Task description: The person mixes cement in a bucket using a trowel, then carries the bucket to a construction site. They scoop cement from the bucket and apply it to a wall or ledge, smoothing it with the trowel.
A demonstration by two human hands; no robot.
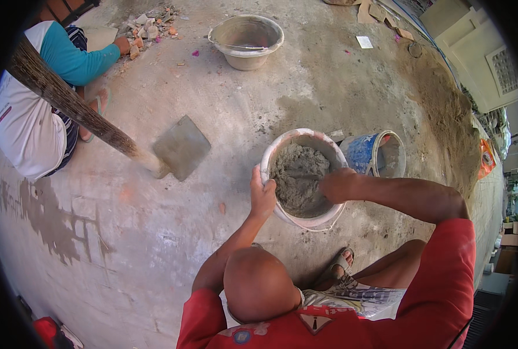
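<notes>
A round pale bucket stands in front of me, partly filled with wet grey mortar. My left hand grips the near left side of its rim, thumb over the edge. My right hand reaches over the right rim into the bucket, fingers closed low against the mortar. A dark, thin shape runs left from that fist, but what it holds is mostly sunk in mortar and cannot be made out. The bucket's wire handle hangs down at its near side.
Right of the bucket, a blue-and-white pail lies tipped. Beyond sits a basin-like bucket. A wooden-handled hoe slants in from the left. There a person in teal sleeves reaches to brick rubble. Sand is heaped right.
</notes>
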